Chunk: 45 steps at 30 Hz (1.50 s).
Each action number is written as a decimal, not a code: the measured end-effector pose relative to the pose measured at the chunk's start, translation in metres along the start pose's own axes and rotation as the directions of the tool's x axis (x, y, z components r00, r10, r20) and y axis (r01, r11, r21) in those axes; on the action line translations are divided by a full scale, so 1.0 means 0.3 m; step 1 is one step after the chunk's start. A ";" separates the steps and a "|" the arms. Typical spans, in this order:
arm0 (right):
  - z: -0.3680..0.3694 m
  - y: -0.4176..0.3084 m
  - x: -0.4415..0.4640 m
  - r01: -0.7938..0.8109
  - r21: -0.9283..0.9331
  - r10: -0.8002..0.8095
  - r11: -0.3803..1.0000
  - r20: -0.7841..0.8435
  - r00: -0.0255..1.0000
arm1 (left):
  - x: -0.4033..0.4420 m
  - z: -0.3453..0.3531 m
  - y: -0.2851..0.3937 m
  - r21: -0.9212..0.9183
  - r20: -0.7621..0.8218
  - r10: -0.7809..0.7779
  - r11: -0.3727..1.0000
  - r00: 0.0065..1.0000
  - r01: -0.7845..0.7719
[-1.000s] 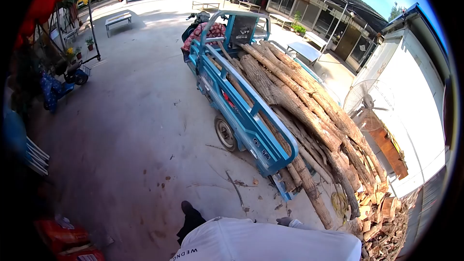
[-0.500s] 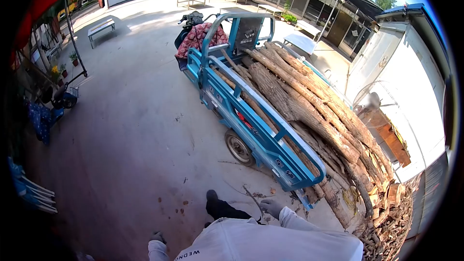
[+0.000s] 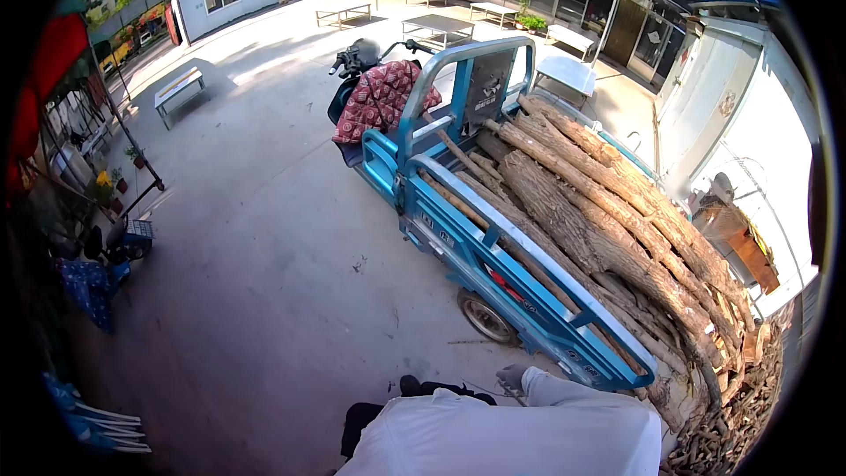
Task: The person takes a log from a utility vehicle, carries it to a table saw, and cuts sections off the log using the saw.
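My right hand [image 3: 511, 376], in a grey glove, hangs low beside the cart's rear side, next to the wheel; its fingers are too small to read, and no held object can be made out. My left hand is out of the picture. The blue three-wheeled cart [image 3: 529, 300] stands in front of me to the right, with a red patterned cloth [image 3: 379, 101] over its seat. Long rough logs [image 3: 617, 247] fill its bed and stick out over the open rear end.
Split firewood [image 3: 749, 405] is piled behind the cart. A fan [image 3: 723, 187] stands by the white wall at right. Low tables [image 3: 438, 28] and a bench [image 3: 179, 90] are across the yard. A scooter [image 3: 123, 242] is at left, above blue folded items [image 3: 88, 419].
The view has moved forward alongside the cart, which now shows larger and farther right. My left hand, visible half a second ago, has left the view. My right hand has stayed low near the cart.
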State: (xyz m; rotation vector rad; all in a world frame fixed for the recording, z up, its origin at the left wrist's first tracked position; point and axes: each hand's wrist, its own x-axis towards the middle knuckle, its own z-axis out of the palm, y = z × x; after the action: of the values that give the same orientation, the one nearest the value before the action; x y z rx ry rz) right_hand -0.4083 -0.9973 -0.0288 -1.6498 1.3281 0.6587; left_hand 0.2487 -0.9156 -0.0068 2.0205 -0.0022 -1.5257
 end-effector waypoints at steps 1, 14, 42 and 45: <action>-0.132 0.007 0.050 0.158 -0.324 -0.148 0.933 0.055 0.987 | 0.021 0.007 0.048 -0.006 -0.007 0.005 1.000 1.000 -0.005; -0.801 -0.226 0.231 0.058 -0.426 -0.362 0.903 -0.679 0.638 | 0.661 0.217 0.714 0.000 0.098 0.019 1.000 0.995 -0.019; -1.748 -0.665 1.490 -0.068 0.584 0.068 0.809 0.022 0.997 | 1.234 0.446 2.383 -0.091 -0.010 -0.062 0.994 0.998 0.061; -1.942 -0.730 1.570 -0.257 0.649 0.192 0.716 0.171 0.966 | 1.273 0.499 2.570 -0.076 -0.024 -0.053 0.996 0.998 0.051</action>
State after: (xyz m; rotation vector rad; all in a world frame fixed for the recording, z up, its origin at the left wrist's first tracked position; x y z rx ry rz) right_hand -0.1383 -1.7277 -0.0840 -0.8662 1.4844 0.3169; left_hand 0.5123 -1.7482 -0.0113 1.9948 0.1179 -1.5085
